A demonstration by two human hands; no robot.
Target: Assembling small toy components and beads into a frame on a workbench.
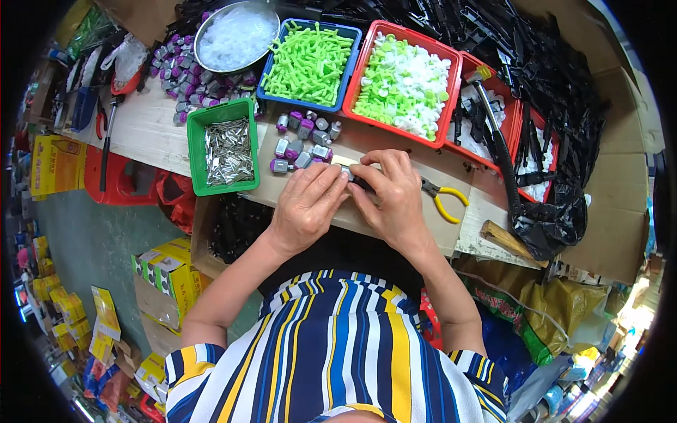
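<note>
Both my hands meet over the cardboard-covered bench, fingertips almost touching. Between them is a small grey-and-black part (346, 170), mostly covered by the fingers. My left hand (308, 204) is closed, its fingers pinching the part from the left. From the other side, my right hand (392, 201) pinches it with thumb and fingers. Just beyond my left fingers lies a cluster of small grey motors with purple ends (303, 135). Pliers with yellow handles (449, 202) rest beside my right hand, their jaws partly behind it.
A green bin of metal pins (192, 158) stands left. Behind are a bowl of clear pieces (199, 55), a blue bin of green sticks (262, 84) and a red bin of green-and-white pieces (352, 92). Black plastic parts (437, 35) pile at the back; a hammer (497, 134) lies right.
</note>
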